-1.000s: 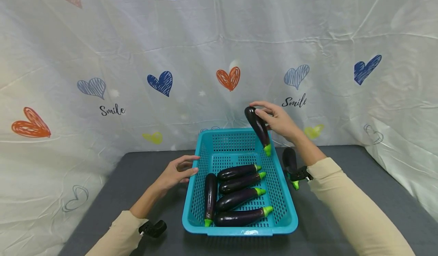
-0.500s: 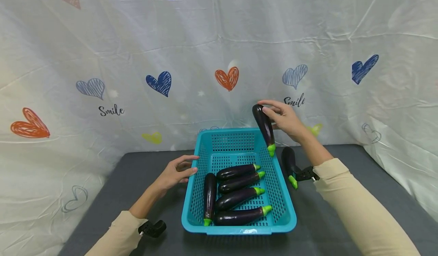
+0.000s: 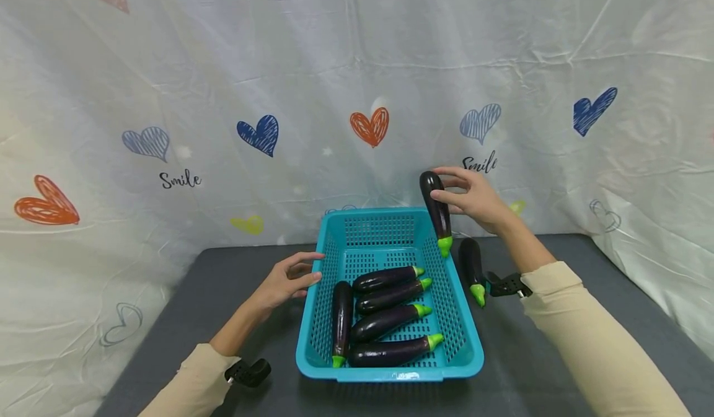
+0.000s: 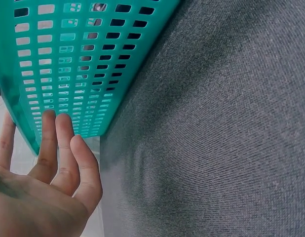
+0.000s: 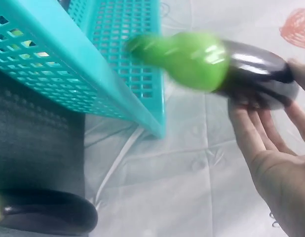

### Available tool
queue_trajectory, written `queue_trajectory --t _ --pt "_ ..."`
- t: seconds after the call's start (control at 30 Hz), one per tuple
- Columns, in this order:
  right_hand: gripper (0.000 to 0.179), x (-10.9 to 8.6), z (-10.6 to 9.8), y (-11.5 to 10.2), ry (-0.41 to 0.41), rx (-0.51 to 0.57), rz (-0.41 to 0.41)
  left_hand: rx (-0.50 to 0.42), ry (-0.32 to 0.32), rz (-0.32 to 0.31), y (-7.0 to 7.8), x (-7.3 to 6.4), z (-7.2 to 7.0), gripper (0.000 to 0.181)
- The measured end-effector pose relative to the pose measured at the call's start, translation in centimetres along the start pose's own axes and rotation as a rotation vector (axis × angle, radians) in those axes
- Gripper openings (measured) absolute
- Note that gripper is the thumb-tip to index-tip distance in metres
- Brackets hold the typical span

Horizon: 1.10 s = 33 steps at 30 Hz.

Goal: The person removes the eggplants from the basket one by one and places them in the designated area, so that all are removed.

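My right hand [image 3: 476,203] grips a dark, glossy eggplant [image 3: 436,209] by its thick end, above the far right rim of the turquoise basket [image 3: 474,355]. Its green stem end hangs downward; the right wrist view shows that green cap [image 5: 199,59] blurred, beside the basket wall. At the basket's left side my left hand [image 3: 284,280] rests with relaxed fingers, index and thumb tips at the rim. In the left wrist view, several fingers [image 4: 66,153] lie along the outside of the perforated wall. Inside the basket are several eggplants [image 3: 390,353], one lengthwise on the left, the others crosswise.
Another eggplant [image 3: 471,262] lies on the dark grey table [image 3: 535,355] just right of the basket, close to my right wrist's strap. A white curtain [image 3: 312,64] printed with hearts hangs behind the table's far edge.
My right hand has moved right with the eggplant, from over the basket's inside to its right rim, and the eggplant hangs more upright. My left hand has stayed at the rim.
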State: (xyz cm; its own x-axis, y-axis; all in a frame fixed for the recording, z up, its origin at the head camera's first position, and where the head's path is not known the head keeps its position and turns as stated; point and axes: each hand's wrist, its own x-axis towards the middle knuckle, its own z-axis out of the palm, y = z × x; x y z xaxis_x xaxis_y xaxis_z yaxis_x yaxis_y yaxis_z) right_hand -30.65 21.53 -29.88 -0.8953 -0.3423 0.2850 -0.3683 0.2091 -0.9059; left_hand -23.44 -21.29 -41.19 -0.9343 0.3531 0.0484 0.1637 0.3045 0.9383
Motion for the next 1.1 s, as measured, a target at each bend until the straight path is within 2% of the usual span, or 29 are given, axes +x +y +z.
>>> queue_trajectory --t 0.17,0.33,0.63,0.87,1.1 --pt "0.052 -0.3 -0.9 0.2 0.01 0.094 -0.018 -0.013 -0.019 0.009 0.1 0.0 0.0 0.049" --pt "0.05 -1.0 -2.1 0.3 0.01 0.114 -0.029 -0.005 -0.016 0.008 0.1 -0.1 0.0 0.049" --pt "0.055 -2.3 -3.4 0.6 0.074 0.063 0.023 -0.004 -0.008 -0.001 0.2 -0.2 -0.1 0.05" --pt "0.07 -3.5 -4.4 1.5 0.033 0.049 0.049 -0.009 -0.007 -0.005 0.2 -0.2 -0.1 0.05" --pt "0.077 -4.8 -5.3 2.9 0.03 -0.045 0.063 -0.013 -0.007 -0.015 0.0 -0.2 0.0 0.05"
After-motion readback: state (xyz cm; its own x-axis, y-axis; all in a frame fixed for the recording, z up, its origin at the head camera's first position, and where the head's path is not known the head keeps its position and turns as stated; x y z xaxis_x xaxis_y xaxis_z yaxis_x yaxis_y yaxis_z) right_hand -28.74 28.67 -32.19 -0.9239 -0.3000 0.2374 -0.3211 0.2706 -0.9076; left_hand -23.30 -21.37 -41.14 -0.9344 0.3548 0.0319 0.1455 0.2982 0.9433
